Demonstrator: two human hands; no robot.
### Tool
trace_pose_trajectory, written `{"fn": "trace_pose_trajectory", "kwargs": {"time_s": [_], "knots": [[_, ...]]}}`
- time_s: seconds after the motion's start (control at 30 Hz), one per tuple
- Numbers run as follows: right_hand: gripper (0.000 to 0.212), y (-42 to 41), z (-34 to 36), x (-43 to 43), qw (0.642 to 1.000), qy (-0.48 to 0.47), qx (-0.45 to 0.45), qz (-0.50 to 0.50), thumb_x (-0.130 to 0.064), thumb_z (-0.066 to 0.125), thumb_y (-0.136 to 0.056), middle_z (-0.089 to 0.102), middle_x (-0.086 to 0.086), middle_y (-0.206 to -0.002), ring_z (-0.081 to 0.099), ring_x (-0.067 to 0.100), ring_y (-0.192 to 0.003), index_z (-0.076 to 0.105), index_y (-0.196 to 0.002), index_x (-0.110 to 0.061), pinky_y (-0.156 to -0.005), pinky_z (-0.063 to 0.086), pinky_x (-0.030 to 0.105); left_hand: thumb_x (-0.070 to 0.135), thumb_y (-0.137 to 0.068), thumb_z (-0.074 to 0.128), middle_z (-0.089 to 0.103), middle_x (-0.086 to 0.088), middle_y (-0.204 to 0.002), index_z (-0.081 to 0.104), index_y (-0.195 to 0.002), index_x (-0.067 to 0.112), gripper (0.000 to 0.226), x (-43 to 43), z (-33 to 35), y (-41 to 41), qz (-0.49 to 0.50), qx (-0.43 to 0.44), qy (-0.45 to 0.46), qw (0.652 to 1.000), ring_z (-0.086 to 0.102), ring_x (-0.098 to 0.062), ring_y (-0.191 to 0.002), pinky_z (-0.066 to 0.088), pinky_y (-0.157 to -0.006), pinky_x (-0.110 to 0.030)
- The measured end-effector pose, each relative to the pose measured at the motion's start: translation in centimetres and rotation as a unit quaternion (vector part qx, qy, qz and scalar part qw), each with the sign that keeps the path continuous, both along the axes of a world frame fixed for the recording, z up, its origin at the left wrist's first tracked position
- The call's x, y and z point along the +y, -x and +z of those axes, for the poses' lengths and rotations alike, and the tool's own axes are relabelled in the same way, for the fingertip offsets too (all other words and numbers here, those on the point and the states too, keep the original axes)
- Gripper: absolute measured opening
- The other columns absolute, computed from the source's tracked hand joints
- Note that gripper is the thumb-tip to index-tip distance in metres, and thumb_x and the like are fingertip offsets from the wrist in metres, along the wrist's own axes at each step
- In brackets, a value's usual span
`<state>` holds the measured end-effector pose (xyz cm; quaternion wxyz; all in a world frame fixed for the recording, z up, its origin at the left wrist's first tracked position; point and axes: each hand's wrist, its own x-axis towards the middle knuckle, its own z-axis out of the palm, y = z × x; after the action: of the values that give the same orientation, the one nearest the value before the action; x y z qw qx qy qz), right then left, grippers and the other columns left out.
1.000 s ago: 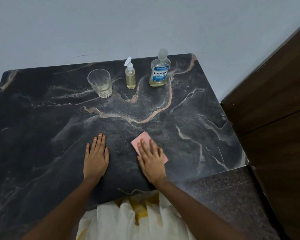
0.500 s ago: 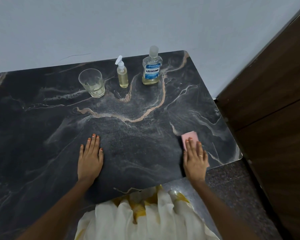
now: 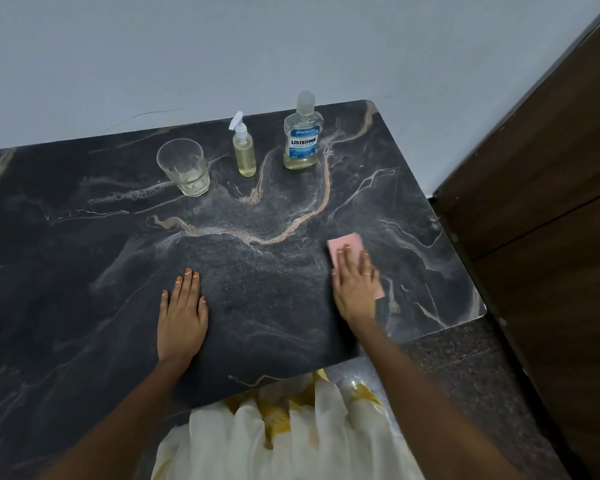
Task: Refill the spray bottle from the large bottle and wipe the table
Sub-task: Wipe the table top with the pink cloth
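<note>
One wide-angle head camera is looking forward and steeply down from the near edge of the table (image 3: 66,271), sitting close above it. The wall (image 3: 222,46) is filling twelve o'clock, and a brown wooden panel (image 3: 551,202) is standing at three o'clock.

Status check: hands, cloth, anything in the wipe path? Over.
Left hand flat on table, holding nothing. Right hand pressing pink cloth near right edge. Glass, spray bottle, large bottle at far edge, apart from cloth.

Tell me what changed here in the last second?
The right hand swept the pink cloth across the table from its middle toward the right edge, then slightly back left. The left hand stayed flat; glass, spray bottle and large bottle stood unmoved.
</note>
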<state>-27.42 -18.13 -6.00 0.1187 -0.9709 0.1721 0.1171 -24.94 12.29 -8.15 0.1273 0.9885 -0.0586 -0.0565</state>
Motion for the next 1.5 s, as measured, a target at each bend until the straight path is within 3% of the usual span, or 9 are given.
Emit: {"fn": "trace_pose_trajectory", "kwargs": {"time_s": [0.13,0.3,0.37,0.5,0.8,1.1,1.23,1.4,1.5], "knots": [[0.051,1.1,0.0,5.2,0.995,-0.006,-0.013,0.095,-0.032,0.032,-0.097,0.019,0.000,-0.154,0.018,0.032,-0.140,0.017,-0.144,-0.020,-0.110,0.022,0.050,0.038,-0.088,0.009,0.019,-0.005,-0.153,0.017,-0.143,0.012,0.062,0.1,0.1,0.0,-0.001,0.006,-0.001,1.000,0.013,-0.018,-0.142,0.007,-0.117,-0.041],[0.045,3.2,-0.1,3.6,0.992,0.046,-0.085,0.080,-0.028,0.051,-0.088,0.048,-0.002,-0.139,0.049,0.029,-0.124,0.045,-0.132,-0.020,-0.094,0.044,0.048,0.039,-0.088,0.008,0.018,-0.004,-0.153,0.015,-0.143,0.013,0.062,0.1,0.1,0.0,-0.001,0.008,-0.003,1.000,0.012,-0.017,-0.142,0.006,-0.117,-0.040],[0.049,3.6,-0.3,2.0,0.994,0.033,-0.096,0.026,-0.024,0.059,-0.086,0.046,0.001,-0.140,0.045,0.032,-0.126,0.044,-0.133,-0.019,-0.098,0.040,0.052,0.039,-0.088,0.007,0.018,-0.005,-0.153,0.015,-0.143,0.012,0.062,0.2,0.1,0.0,-0.002,0.007,-0.002,1.000,0.013,-0.017,-0.142,0.007,-0.117,-0.040],[0.047,4.5,-1.2,-2.8,0.989,0.038,-0.063,-0.128,-0.028,0.035,-0.097,0.020,-0.003,-0.153,0.016,0.026,-0.141,0.023,-0.142,-0.026,-0.111,0.013,0.049,0.040,-0.087,0.005,0.018,-0.005,-0.153,0.015,-0.143,0.012,0.064,0.1,0.1,0.0,-0.003,0.007,-0.004,1.000,0.012,-0.016,-0.142,0.007,-0.117,-0.040],[0.047,0.4,0.1,-6.9,0.978,0.013,-0.080,-0.193,-0.027,0.033,-0.098,0.021,0.004,-0.153,0.013,0.035,-0.140,0.022,-0.143,-0.019,-0.110,0.011,0.051,0.041,-0.086,0.005,0.018,-0.004,-0.153,0.016,-0.143,0.012,0.065,-0.1,0.2,-0.1,0.002,0.005,-0.001,1.000,0.012,-0.016,-0.141,0.007,-0.117,-0.041],[0.050,-4.5,-0.3,1.4,0.999,-0.008,-0.030,-0.035,-0.031,0.023,-0.099,0.005,-0.002,-0.156,0.001,0.030,-0.142,0.007,-0.145,-0.021,-0.113,0.007,0.050,0.041,-0.086,0.006,0.018,-0.003,-0.153,0.015,-0.143,0.014,0.063,-0.1,0.3,-0.1,0.006,0.007,0.004,1.000,0.010,-0.014,-0.141,0.007,-0.117,-0.040],[0.051,-4.2,-0.5,7.2,0.995,-0.038,-0.022,0.091,-0.032,0.021,-0.099,0.000,-0.001,-0.156,-0.001,0.031,-0.142,0.002,-0.145,-0.022,-0.114,0.005,0.050,0.041,-0.087,0.007,0.018,-0.002,-0.153,0.015,-0.143,0.014,0.062,-0.1,0.2,0.0,0.006,0.005,0.006,1.000,0.010,-0.014,-0.141,0.007,-0.117,-0.040],[0.046,-1.3,0.0,8.3,0.976,-0.019,-0.066,0.205,-0.029,0.042,-0.093,0.035,-0.002,-0.148,0.034,0.030,-0.134,0.035,-0.138,-0.020,-0.104,0.035,0.047,0.041,-0.087,0.007,0.017,-0.001,-0.153,0.014,-0.143,0.016,0.062,0.2,-0.1,-0.1,0.005,0.005,0.005,1.000,0.007,-0.011,-0.140,0.004,-0.116,-0.037],[0.047,-0.1,-0.3,5.5,0.982,-0.039,-0.080,0.167,-0.026,0.044,-0.093,0.032,-0.003,-0.148,0.029,0.030,-0.137,0.034,-0.139,-0.023,-0.107,0.029,0.049,0.040,-0.087,0.008,0.019,-0.002,-0.153,0.016,-0.143,0.015,0.061,0.1,0.0,0.0,0.004,0.003,0.008,1.000,0.011,-0.013,-0.141,0.006,-0.116,-0.039]]}}
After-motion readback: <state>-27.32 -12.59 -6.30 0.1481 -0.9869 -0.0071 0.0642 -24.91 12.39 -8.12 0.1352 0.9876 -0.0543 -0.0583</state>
